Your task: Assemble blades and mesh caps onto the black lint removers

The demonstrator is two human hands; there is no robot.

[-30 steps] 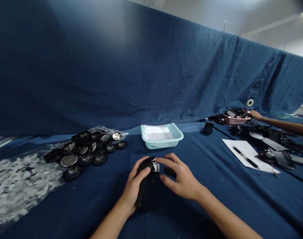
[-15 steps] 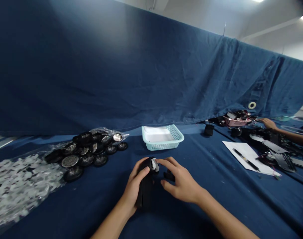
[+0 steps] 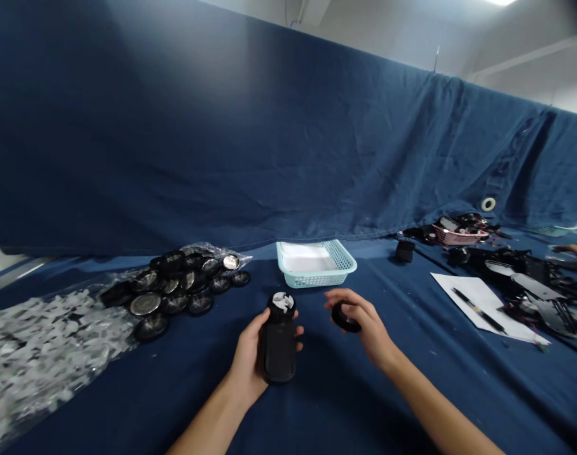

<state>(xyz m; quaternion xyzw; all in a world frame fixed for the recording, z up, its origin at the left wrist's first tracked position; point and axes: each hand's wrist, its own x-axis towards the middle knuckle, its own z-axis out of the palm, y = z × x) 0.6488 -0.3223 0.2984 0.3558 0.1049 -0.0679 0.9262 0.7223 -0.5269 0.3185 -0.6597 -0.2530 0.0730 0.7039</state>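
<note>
My left hand (image 3: 246, 361) is wrapped round a long black device body (image 3: 279, 354) with a rounded lower end, tilted up toward me. Set in the round top of the body is a white plastic piece (image 3: 282, 302). To the right, and apart from the body, my right hand (image 3: 372, 327) grips a round black cap (image 3: 344, 318) between thumb and fingers. Several similar black round caps, some with silvery mesh faces (image 3: 146, 304), lie in a heap on the left.
Left of me, an open clear bag holds many small white plastic pieces (image 3: 46, 354). A light blue basket (image 3: 316, 278) stands ahead on the blue cloth. Rightward lie white paper with a pen (image 3: 478, 309), black parts, a pink basket (image 3: 459, 237) and another person's hand (image 3: 575, 251).
My right hand has moved right, away from the white piece, with the black cap in its grip. My left hand has turned the device body so its broad face shows.
</note>
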